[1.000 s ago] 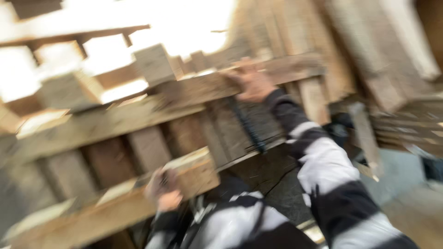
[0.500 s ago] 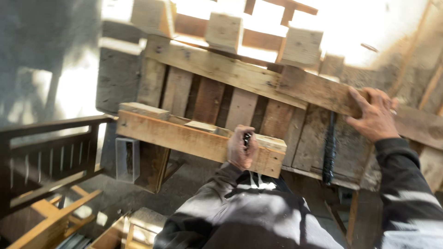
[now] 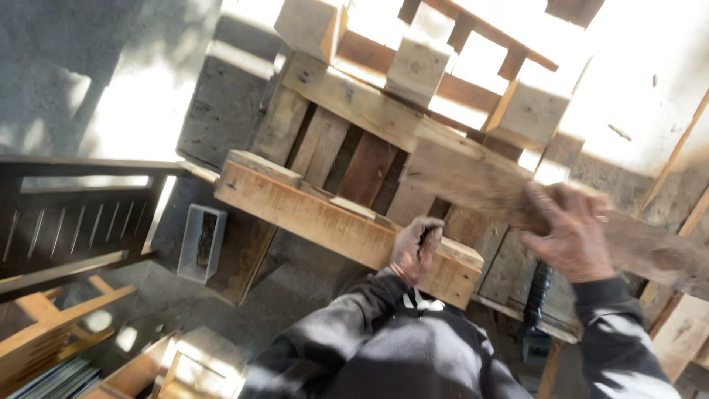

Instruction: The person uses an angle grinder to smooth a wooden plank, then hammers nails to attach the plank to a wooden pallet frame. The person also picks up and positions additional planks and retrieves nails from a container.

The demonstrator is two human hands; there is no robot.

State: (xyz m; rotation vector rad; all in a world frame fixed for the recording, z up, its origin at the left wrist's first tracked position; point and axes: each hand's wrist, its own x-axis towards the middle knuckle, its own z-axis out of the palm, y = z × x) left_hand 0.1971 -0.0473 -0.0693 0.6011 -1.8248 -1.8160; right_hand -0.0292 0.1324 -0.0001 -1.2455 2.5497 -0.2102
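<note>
left hand clamped on the front board of a weathered brown wooden pallet, tilted up on edge ahead. right hand curled over its upper plank. small grey rectangular tray lies lower left.

Since half a second ago my right hand has slid from two o'clock toward three along the pallet stringer. My left hand has opened flatter against the board.
</note>
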